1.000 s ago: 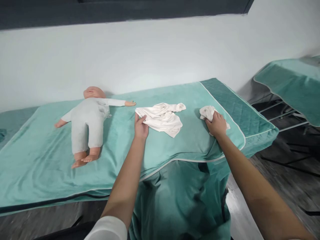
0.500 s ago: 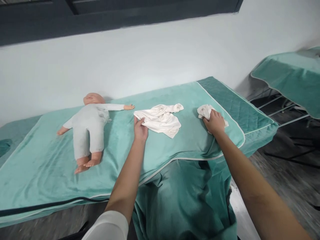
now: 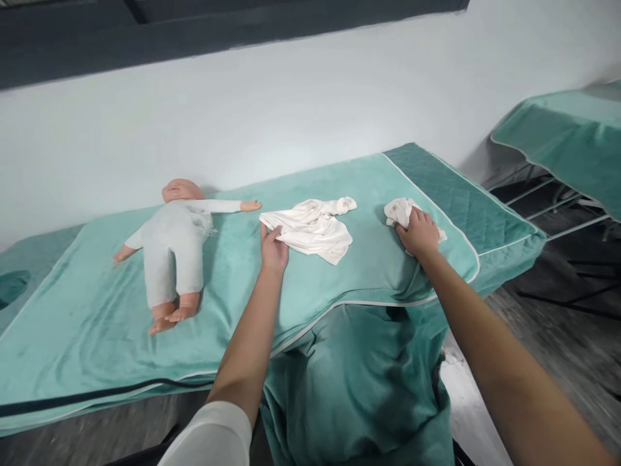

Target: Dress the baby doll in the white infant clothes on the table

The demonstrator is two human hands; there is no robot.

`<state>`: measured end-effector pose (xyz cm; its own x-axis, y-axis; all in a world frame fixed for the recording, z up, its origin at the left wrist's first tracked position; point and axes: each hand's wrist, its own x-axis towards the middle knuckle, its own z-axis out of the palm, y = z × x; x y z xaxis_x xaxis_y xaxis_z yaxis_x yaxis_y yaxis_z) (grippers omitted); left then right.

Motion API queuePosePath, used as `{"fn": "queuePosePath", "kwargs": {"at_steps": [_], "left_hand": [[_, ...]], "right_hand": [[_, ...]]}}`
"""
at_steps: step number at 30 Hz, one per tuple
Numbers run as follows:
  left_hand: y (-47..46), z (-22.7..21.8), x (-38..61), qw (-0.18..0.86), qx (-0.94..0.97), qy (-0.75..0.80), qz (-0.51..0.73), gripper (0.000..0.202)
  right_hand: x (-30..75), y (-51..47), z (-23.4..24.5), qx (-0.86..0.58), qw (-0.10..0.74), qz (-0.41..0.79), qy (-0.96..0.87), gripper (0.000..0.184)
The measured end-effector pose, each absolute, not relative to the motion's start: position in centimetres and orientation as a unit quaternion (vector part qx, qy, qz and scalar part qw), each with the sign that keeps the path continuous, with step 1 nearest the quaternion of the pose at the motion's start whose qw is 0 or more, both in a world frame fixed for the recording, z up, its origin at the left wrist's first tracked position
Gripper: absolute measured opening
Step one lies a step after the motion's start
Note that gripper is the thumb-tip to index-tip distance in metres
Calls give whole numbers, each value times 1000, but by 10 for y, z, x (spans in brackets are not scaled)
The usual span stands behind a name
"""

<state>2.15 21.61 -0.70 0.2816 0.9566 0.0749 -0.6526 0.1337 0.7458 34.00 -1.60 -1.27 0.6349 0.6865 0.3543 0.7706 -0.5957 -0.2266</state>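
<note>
A white baby garment (image 3: 315, 230) lies crumpled on the green bed cover (image 3: 233, 272), one small printed cuff or foot pointing right. My left hand (image 3: 274, 249) pinches its left edge between thumb and fingers. Farther right, my right hand (image 3: 420, 232) is closed over a second, bunched white cloth (image 3: 398, 210) with a small print; its shape is mostly hidden under my palm. To the left a baby doll (image 3: 174, 243) in a pale cloth body lies on its back, arms spread, one hand close to the garment's left end.
A white wall (image 3: 291, 110) runs along the bed's far side, below a dark window frame (image 3: 242, 26). At the right stands another bed with a green cover (image 3: 572, 139) and metal rails. Green fabric (image 3: 354, 388) hangs over the near edge.
Both hands keep their holds, and the garment and doll look the same. The view has shifted slightly; the right hand and its cloth appear marginally farther right.
</note>
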Motion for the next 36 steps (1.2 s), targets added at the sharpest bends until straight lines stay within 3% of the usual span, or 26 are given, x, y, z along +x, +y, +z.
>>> {"fn": "queuePosePath", "kwargs": {"at_steps": [19,25,32,34,36], "left_hand": [[219,-8,23,735,328,179,566,55],[220,-6,24,737,314,196,566,54],[220,-7,24,734,314,198,569,56],[220,-6,23,736,306,204,568,58],[220,-5,22,737,302,213,566,60]], "right_hand": [[342,-18,-13,-885,178,-124,-413,69],[349,-17,-17,-867,229,-130,-423,65],[294,-75,-16,-762,369,-286,-449,51],[244,-121,-23,-744,353,-267,-501,40],[190,-171,-36,-693,308,-147,-635,16]]}}
